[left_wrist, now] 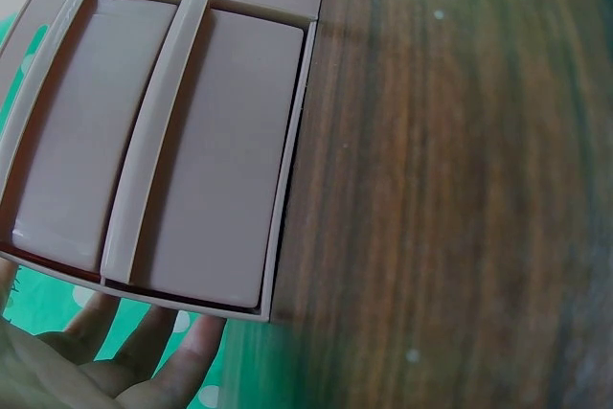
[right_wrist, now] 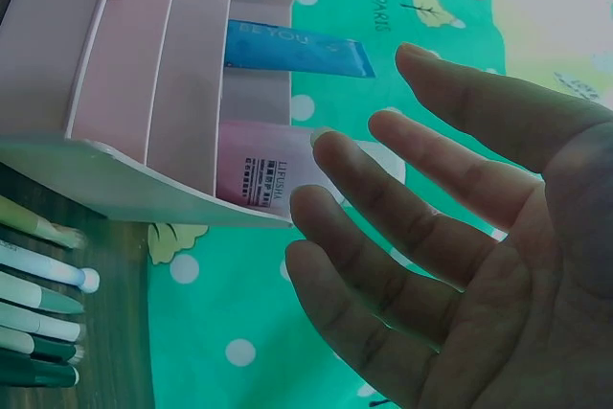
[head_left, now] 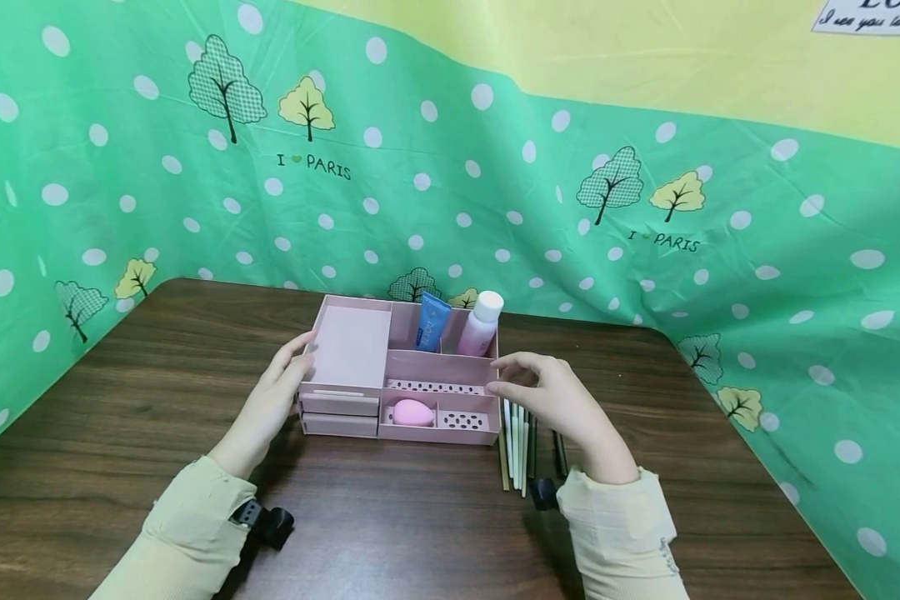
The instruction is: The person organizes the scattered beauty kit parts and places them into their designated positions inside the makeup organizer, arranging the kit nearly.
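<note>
A pale pink desktop organizer point(head_left: 351, 343) stands on the table, with two drawers point(left_wrist: 222, 165) at its left front. My left hand point(head_left: 264, 408) rests its fingers against the organizer's left side. Beside the right wall hovers my right hand point(head_left: 558, 402), its fingers loosely spread and nothing between them. The back compartments hold a blue squeeze tube point(head_left: 432, 322) and a pink bottle with a white cap point(head_left: 480, 325), both upright. In a front compartment lies a pink egg-shaped makeup sponge point(head_left: 412, 412). The long middle compartment and the front right one show bare dotted bottoms.
Several slim pens or brushes point(head_left: 519, 454) lie side by side on the dark wooden table point(head_left: 420, 517), just right of the organizer and partly under my right hand. A green polka-dot cloth point(head_left: 435, 150) hangs behind the table and along its sides.
</note>
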`<action>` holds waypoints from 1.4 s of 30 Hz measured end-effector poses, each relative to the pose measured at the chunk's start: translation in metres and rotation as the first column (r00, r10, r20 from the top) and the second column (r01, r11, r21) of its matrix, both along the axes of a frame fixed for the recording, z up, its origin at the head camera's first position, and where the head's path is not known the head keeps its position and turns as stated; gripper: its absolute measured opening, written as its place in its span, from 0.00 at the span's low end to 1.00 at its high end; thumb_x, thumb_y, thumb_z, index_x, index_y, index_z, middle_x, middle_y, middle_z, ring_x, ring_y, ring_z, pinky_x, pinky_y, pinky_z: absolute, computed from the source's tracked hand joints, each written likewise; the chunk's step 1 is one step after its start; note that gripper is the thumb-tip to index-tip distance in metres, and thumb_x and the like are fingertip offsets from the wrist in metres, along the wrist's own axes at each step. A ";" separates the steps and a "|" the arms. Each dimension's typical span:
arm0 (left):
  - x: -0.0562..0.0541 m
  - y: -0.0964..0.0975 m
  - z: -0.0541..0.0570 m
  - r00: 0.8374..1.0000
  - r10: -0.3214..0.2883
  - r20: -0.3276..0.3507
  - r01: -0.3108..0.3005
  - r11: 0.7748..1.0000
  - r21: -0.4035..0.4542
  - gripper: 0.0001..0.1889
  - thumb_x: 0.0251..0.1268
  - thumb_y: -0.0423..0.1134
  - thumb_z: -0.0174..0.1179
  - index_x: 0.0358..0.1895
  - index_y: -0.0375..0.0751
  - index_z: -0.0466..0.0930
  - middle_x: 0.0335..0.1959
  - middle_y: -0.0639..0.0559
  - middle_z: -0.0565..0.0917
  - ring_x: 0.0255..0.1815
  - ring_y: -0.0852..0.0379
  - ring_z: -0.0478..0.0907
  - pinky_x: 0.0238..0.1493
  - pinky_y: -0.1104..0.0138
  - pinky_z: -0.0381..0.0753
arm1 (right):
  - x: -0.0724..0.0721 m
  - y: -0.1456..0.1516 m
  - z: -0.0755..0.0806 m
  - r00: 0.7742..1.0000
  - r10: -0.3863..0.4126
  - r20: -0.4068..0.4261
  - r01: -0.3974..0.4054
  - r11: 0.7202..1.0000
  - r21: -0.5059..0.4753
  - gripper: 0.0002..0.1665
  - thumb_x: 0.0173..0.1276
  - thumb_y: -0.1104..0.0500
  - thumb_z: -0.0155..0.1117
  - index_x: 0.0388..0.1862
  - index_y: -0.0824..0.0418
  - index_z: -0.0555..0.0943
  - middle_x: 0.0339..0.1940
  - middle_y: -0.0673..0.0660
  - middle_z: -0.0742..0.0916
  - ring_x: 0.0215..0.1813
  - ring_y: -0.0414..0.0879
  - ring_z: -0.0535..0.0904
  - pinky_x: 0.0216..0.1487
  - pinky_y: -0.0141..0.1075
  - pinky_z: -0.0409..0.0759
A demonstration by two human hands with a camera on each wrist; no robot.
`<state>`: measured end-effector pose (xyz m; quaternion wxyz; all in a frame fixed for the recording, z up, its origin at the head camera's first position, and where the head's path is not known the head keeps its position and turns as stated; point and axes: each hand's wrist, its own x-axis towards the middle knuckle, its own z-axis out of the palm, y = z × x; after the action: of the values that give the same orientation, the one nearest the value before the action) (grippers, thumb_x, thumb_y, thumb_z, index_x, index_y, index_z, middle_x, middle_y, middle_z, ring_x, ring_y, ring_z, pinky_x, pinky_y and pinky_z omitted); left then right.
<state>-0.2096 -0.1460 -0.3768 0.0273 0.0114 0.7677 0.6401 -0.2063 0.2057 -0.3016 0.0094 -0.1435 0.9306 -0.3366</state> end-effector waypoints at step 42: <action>0.001 0.000 -0.001 1.000 -0.011 0.002 0.011 1.000 0.010 0.30 0.79 0.57 0.37 0.80 0.60 0.47 0.78 0.41 0.54 0.72 0.45 0.58 0.58 0.55 0.69 | -0.003 0.027 0.003 0.996 -0.084 -0.002 0.084 0.993 -0.080 0.23 0.68 0.54 0.67 0.58 0.64 0.80 0.45 0.62 0.87 0.37 0.46 0.84 0.40 0.42 0.83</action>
<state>-0.2091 -0.1463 -0.3779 0.0315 0.0153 0.7646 0.6436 -0.2097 0.2331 -0.2988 -0.0127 -0.1054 0.9217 -0.3730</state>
